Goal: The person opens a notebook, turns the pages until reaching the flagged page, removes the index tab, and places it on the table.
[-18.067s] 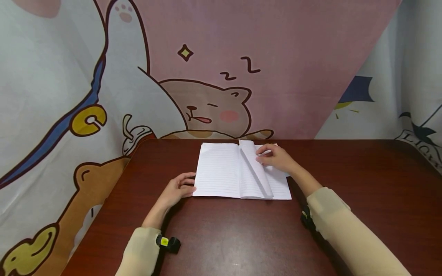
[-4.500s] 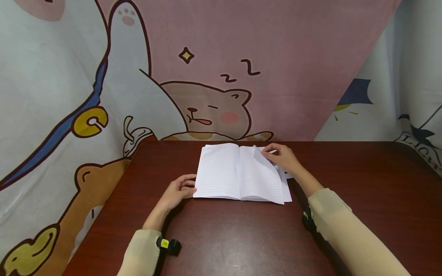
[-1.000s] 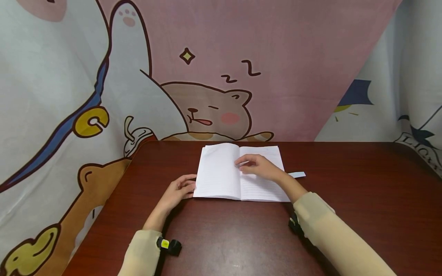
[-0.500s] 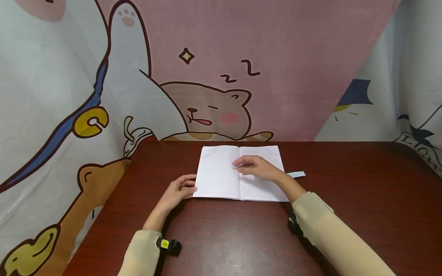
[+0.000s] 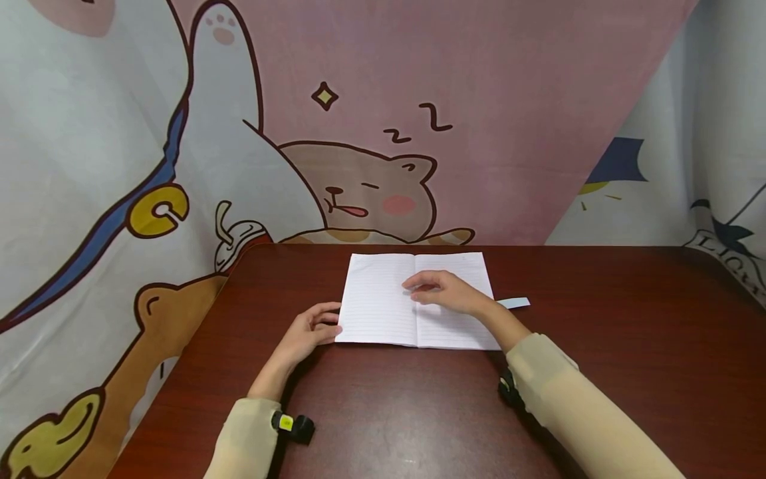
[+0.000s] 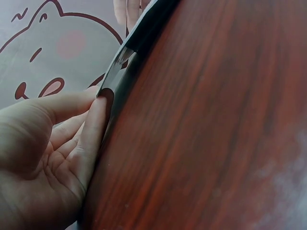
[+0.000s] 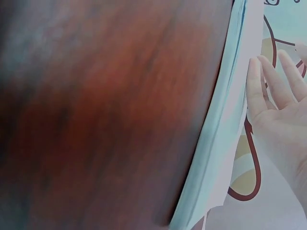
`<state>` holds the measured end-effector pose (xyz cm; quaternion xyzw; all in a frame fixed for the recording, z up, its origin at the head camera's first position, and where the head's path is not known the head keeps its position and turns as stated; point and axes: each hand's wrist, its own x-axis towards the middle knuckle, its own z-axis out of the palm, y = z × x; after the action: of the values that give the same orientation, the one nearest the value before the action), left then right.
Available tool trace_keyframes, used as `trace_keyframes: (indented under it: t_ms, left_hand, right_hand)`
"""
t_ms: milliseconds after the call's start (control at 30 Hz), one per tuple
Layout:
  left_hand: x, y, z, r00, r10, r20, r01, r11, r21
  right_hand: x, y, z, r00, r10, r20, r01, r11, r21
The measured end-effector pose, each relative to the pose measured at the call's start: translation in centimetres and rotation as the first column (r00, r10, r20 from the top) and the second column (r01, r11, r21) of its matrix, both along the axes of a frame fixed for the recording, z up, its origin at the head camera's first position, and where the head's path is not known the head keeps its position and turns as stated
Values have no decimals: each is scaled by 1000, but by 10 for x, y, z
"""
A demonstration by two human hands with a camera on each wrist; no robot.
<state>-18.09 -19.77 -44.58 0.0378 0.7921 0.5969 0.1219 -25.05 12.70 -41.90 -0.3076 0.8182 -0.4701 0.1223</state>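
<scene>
A lined notebook [image 5: 374,309] lies spread on the table, its two visible pages nearly flat. At its left edge, my left hand [image 5: 304,332] pinches the lower corner; the left wrist view shows the thumb [image 6: 74,106] on top and a finger [image 6: 94,127] underneath. My right hand [image 5: 447,291] rests over the pages near the spine, fingers loosely extended to the left, with nothing in its grasp. The right wrist view catches the notebook's page edges [image 7: 216,129] side-on, with the fingers close over the paper.
A pale paper strip [image 5: 514,303] sticks out past the notebook's right side. The dark reddish wooden table [image 5: 383,412] extends around it. Behind stands a cartoon-printed cloth [image 5: 509,120]. Each wrist carries a small black camera [image 5: 301,429].
Earlier the right hand held a leaf at the right side; it has since moved left to the spine, holding none. Over the last second the bulging left page flattened. The left hand stayed put.
</scene>
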Motion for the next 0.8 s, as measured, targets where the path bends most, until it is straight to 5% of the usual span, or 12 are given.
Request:
trace_keyframes:
  t_ms: [300,800]
  left_hand:
    - [-1,0,-1,1000,-5,-6,5,1000,-7]
    - [-2,-1,-1,1000,-12,-13,12,1000,-5]
  right_hand:
    - [-2,3,1,999,-39,36,40,999,-33]
    - [-4,13,9,991,-135,-27,132,988,-75]
